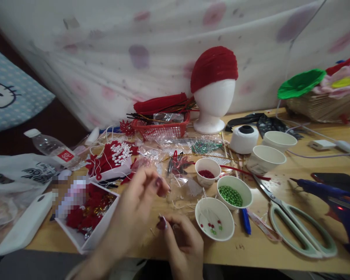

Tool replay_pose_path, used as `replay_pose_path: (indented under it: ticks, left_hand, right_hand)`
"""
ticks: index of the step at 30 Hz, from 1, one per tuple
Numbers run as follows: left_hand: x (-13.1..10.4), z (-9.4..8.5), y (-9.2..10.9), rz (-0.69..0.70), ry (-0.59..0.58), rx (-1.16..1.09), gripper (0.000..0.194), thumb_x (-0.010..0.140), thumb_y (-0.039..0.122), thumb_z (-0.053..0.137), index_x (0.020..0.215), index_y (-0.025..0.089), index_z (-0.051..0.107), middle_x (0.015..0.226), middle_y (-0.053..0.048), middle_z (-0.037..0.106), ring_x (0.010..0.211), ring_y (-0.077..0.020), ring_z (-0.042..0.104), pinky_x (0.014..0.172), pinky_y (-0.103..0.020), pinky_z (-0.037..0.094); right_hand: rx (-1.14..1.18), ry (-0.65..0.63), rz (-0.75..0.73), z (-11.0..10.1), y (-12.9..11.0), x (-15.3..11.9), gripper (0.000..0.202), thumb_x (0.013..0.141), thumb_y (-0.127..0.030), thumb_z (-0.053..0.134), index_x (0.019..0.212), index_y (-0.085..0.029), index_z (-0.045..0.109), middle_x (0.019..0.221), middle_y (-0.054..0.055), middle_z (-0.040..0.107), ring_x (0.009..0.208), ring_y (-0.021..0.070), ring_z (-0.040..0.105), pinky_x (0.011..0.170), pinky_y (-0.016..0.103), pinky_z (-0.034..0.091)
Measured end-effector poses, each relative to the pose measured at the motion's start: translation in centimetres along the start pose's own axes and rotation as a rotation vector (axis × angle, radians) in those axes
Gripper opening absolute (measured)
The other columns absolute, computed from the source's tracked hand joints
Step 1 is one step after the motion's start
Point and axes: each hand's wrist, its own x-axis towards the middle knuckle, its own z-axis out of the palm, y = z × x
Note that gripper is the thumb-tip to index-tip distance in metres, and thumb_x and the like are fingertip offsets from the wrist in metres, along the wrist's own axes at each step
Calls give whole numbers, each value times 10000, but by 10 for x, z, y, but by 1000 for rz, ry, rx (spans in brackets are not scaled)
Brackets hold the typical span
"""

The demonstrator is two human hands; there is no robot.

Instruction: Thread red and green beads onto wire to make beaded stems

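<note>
My left hand [135, 204] is raised over the front of the table, slightly blurred, its thumb and fingertips brought together. Anything between them is too small to make out. Lower and to its right, my right hand [184, 243] pinches thumb against forefinger; a tiny pale tip shows there, of a kind I cannot tell. Just right of that hand stands a paper cup [215, 233] holding several red and green beads on fine strands. Behind it are a cup of green beads [230, 195] and a smaller cup of dark red beads [207, 175].
Large scissors [301, 229] and a blue glue gun [332, 202] lie at right. A box of red pieces [84, 243] sits left, near a plastic bottle [51, 146]. Behind are a red basket [163, 130], a white foam head [214, 103] and a thread spool [244, 140].
</note>
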Motion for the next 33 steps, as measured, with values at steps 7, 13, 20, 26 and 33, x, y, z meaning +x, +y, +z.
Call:
replay_pose_path:
  ticks: [7,13,20,26,33]
  left_hand:
    - [-26,34,-30,-404,-67,-603,247,854,430,683,812,189,646,840,-39,705,797,-153,648,735,-241,489]
    - [-35,52,-52,-758,-119,-1108,273,745,400,801,805,149,713,839,-55,727,776,-149,678,715,-218,508]
    - [-36,45,-51,-914,-75,-1120,334,594,379,902,788,178,719,747,-6,710,657,-109,651,583,-160,488]
    - [-38,42,-55,-850,-141,-1106,273,674,372,861,784,160,730,703,4,677,535,-49,559,466,-117,406]
    - [-36,39,-53,-809,-177,-1063,284,684,368,851,794,140,721,831,-49,716,602,-62,579,420,-102,331]
  right_hand:
    - [157,129,-104,1,-6,0,108,908,-178,628,889,-247,709,723,-12,667,650,110,637,614,175,524]
    - [146,138,-73,-2,-12,7,166,869,-95,639,844,-241,714,746,-24,691,681,92,667,669,156,568]
    - [84,187,-23,0,-12,6,161,837,-62,642,816,-209,704,729,-11,692,654,109,674,613,172,578]
    - [30,195,-33,1,-13,5,182,832,-49,628,821,-216,700,726,-19,690,705,118,677,704,208,578]
    - [63,175,-21,2,-10,1,184,864,-58,604,864,-229,673,774,-15,685,753,142,693,792,292,584]
